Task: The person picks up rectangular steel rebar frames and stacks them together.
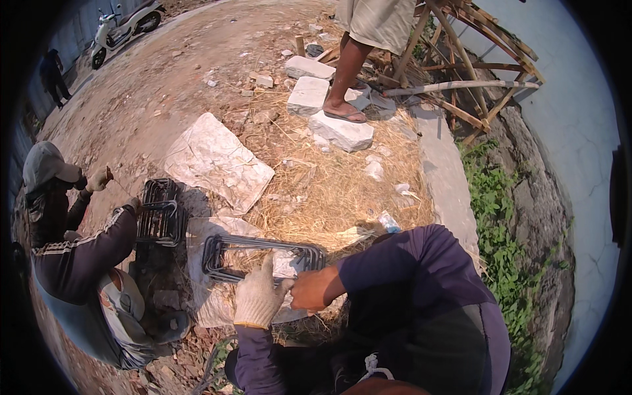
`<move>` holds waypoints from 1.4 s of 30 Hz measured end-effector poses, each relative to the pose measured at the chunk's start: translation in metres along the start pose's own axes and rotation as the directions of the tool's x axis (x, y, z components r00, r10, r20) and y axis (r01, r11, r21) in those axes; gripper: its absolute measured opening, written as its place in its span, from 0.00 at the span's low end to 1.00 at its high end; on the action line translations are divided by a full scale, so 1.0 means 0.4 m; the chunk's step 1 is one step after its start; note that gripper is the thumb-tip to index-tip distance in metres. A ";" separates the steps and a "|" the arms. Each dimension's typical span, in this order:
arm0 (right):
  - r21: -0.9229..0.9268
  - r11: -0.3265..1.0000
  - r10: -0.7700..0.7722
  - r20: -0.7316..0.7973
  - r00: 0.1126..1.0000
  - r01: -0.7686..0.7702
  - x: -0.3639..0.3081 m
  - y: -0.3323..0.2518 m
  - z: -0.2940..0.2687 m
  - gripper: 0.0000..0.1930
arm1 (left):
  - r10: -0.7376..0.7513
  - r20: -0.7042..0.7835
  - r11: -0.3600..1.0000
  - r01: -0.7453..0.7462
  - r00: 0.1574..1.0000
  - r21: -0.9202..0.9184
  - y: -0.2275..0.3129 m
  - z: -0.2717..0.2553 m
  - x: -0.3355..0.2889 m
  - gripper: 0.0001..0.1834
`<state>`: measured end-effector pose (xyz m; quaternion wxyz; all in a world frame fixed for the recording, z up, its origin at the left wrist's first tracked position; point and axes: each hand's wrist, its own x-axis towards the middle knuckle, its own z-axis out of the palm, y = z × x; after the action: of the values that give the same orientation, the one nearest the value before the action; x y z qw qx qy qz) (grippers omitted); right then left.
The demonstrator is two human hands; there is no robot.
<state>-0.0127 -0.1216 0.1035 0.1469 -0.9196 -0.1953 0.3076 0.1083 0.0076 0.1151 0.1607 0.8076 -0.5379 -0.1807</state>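
Dark metal frames [263, 243], mid-picture, are already bent; our left hand [258, 294] half-curled, right hand [311, 289] closed, gripping what we cannot tell; remaining work doesn't show.

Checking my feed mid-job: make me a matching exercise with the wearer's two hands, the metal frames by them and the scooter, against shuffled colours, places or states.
1. Left hand
2. Right hand
3. Frames
4. Scooter

A. White, at the upper left
B. Bare
C. Dark, rectangular
D. In a pale glove

Pairs: 1-D, 2-B, 3-C, 4-A
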 end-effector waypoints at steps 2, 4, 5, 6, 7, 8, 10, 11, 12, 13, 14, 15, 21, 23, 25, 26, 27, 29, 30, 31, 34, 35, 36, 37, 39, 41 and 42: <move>-0.012 1.000 0.019 0.010 1.000 -0.019 0.000 0.001 0.009 0.16 | 0.005 -0.006 1.000 -0.005 1.000 -0.005 0.006 0.000 0.001 0.41; -0.016 0.999 0.028 0.011 1.000 -0.028 0.000 0.003 0.015 0.16 | 0.011 -0.014 1.000 -0.011 1.000 -0.005 0.009 -0.001 0.000 0.41; -0.015 1.000 0.027 0.008 1.000 -0.027 0.000 0.004 0.016 0.16 | 0.015 -0.019 1.000 -0.015 1.000 -0.002 0.010 -0.002 -0.002 0.42; -0.013 1.000 0.027 0.005 1.000 -0.027 0.000 0.004 0.016 0.16 | 0.019 -0.024 1.000 -0.019 1.000 0.000 0.011 -0.004 -0.003 0.42; -0.009 1.000 0.030 0.002 1.000 -0.030 0.001 0.003 0.018 0.16 | 0.008 -0.011 1.000 -0.008 1.000 0.000 0.011 -0.006 -0.003 0.42; -0.005 0.999 0.033 -0.001 0.999 -0.033 0.003 0.001 0.020 0.16 | -0.004 0.002 1.000 0.004 1.000 0.000 0.011 -0.009 -0.004 0.43; -0.016 0.999 0.029 0.007 1.000 -0.029 0.009 -0.001 0.020 0.17 | -0.002 -0.001 1.000 0.002 1.000 0.007 0.005 -0.007 -0.003 0.43; -0.032 0.999 0.022 0.017 1.000 -0.021 0.014 -0.002 0.019 0.17 | 0.012 -0.017 1.000 -0.011 1.000 0.015 -0.002 0.000 -0.004 0.43; -0.047 0.999 0.014 0.026 1.000 -0.013 0.018 -0.002 0.017 0.17 | 0.024 -0.033 0.999 -0.024 0.999 0.023 -0.007 0.003 -0.005 0.44; -0.054 0.998 0.020 0.035 0.999 -0.018 0.014 -0.005 0.015 0.16 | 0.016 -0.026 1.000 -0.015 1.000 0.018 -0.003 0.002 -0.004 0.43; -0.061 0.998 0.025 0.043 0.999 -0.022 0.010 -0.008 0.009 0.16 | 0.007 -0.019 1.000 -0.006 1.000 0.013 0.003 -0.002 -0.004 0.43; -0.068 0.997 0.030 0.051 0.998 -0.026 0.007 -0.011 0.005 0.16 | -0.003 -0.011 1.000 0.003 1.000 0.008 0.006 -0.004 -0.003 0.43; -0.042 0.999 0.030 0.021 0.999 -0.029 0.011 0.000 0.017 0.15 | 0.016 -0.042 1.000 -0.015 0.999 0.012 0.007 -0.008 -0.005 0.41; -0.004 0.999 0.043 0.028 0.999 -0.043 0.009 -0.001 0.014 0.15 | 0.010 -0.056 1.000 -0.010 0.998 0.006 0.019 -0.014 -0.004 0.41; 0.021 0.999 0.038 0.019 0.999 -0.039 0.005 -0.001 0.011 0.15 | 0.023 -0.084 1.000 -0.023 0.996 0.005 0.021 -0.007 -0.008 0.42; 0.026 0.999 0.028 0.008 1.000 -0.028 0.002 -0.001 0.009 0.15 | 0.019 -0.073 1.000 -0.019 0.997 0.003 0.021 -0.007 -0.007 0.42; 0.031 0.999 0.017 -0.003 1.000 -0.017 -0.001 -0.001 0.008 0.15 | 0.016 -0.063 1.000 -0.016 0.998 0.000 0.025 -0.013 -0.007 0.42; 0.004 1.000 -0.014 0.008 1.000 0.014 0.007 0.001 0.009 0.15 | 0.003 -0.045 1.000 -0.003 0.999 0.012 0.022 -0.016 -0.005 0.42; -0.010 1.000 -0.029 0.015 0.999 0.029 0.006 0.002 0.008 0.15 | -0.004 -0.031 1.000 0.004 0.999 0.014 0.020 -0.013 -0.002 0.42; -0.001 1.000 -0.020 0.023 1.000 0.020 0.008 0.002 0.008 0.15 | -0.016 -0.014 1.000 0.016 1.000 0.022 0.015 -0.010 -0.002 0.42; 0.019 1.000 -0.001 0.037 0.999 0.000 0.012 0.002 0.006 0.16 | -0.042 0.023 0.998 0.042 0.999 0.041 0.016 -0.015 -0.004 0.41; 0.023 1.000 0.003 0.033 0.999 -0.004 0.013 0.003 0.009 0.16 | -0.048 0.034 0.998 0.047 0.998 0.046 0.019 -0.019 -0.002 0.41; 0.027 1.000 0.006 0.029 1.000 -0.007 0.014 0.003 0.010 0.16 | -0.039 0.025 0.999 0.039 0.999 0.026 0.021 -0.021 -0.002 0.41; 0.024 1.000 0.016 0.043 0.999 -0.017 0.016 0.001 0.010 0.16 | -0.033 0.019 0.999 0.033 0.999 0.008 0.021 -0.023 -0.005 0.41; 0.018 0.999 0.036 0.073 0.997 -0.037 0.017 -0.001 0.009 0.16 | -0.037 0.022 0.999 0.037 0.999 -0.007 0.025 -0.024 -0.005 0.40; 0.013 0.999 0.047 0.044 0.998 -0.047 0.018 0.005 0.021 0.16 | -0.058 0.036 0.998 0.058 0.998 0.001 0.029 -0.027 -0.003 0.40; 0.012 0.998 0.053 0.030 0.998 -0.054 0.017 0.006 0.027 0.16 | -0.031 0.004 0.999 0.031 1.000 -0.011 0.022 -0.018 -0.005 0.40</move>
<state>-0.0136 -0.1193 0.0909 0.1414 -0.9189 -0.1709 0.3262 0.1037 0.0067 0.1258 0.1611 0.8145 -0.5248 -0.1877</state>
